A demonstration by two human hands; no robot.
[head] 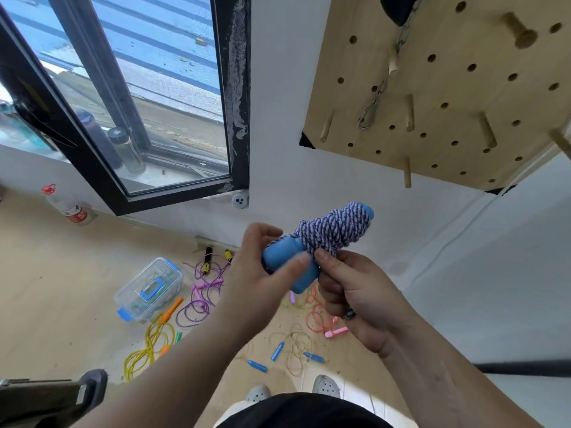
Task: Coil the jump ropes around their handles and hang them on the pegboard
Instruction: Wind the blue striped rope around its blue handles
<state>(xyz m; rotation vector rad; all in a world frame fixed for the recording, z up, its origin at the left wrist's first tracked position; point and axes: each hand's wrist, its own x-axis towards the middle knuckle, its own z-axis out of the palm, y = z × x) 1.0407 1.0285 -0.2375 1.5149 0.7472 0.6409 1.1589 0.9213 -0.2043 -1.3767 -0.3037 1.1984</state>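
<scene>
I hold a jump rope with blue handles point(285, 253) in front of me; its blue-and-white braided cord point(335, 230) is wound thickly around the handles. My left hand point(262, 273) curls round the lower ends of the handles. My right hand point(355, 288) pinches the cord at the bundle's underside with thumb and fingers. The wooden pegboard point(448, 97) hangs on the wall up right, with several pegs point(408, 173) and a chain point(375, 97) hanging from one.
Loose ropes lie on the wooden floor below: purple point(200, 291), yellow point(151, 344), pink point(321, 319), tan with blue handles point(296, 350). A clear plastic box point(148, 288) with blue clips sits left of them. A window point(129, 97) and a bottle point(66, 205) are at left.
</scene>
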